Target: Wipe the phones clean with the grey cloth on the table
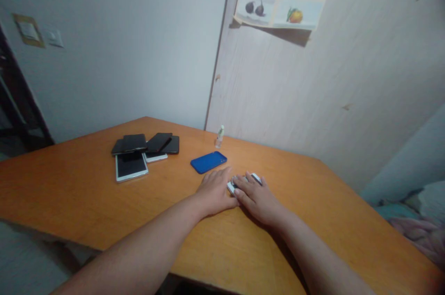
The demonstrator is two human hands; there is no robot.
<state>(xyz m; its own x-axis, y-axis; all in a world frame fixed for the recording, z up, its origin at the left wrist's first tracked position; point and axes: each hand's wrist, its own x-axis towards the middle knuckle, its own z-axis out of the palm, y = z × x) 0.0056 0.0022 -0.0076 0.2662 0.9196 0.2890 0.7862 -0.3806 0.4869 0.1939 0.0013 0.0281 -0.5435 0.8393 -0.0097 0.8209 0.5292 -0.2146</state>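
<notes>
A white-edged phone point(257, 178) with a dark face lies on the wooden table, largely covered by both hands. My left hand point(216, 193) is closed about its left end, the thumb at the near edge and the fingers at the far side. Across the top of the phone rests my right hand point(256, 196), fingers stretched out and lying flat. Whether anything thin is under those fingers cannot be made out. Just beyond my left hand lies a blue phone or phone case point(208, 162), with a camera cutout at its right end.
A small clear bottle point(219, 137) with a pale cap stands near the table's back edge. At left, several dark devices point(135, 142) are piled beside a white-framed tablet point(131, 166). The wooden table point(306, 239) meets walls behind; bedding point(420, 225) is off its right side.
</notes>
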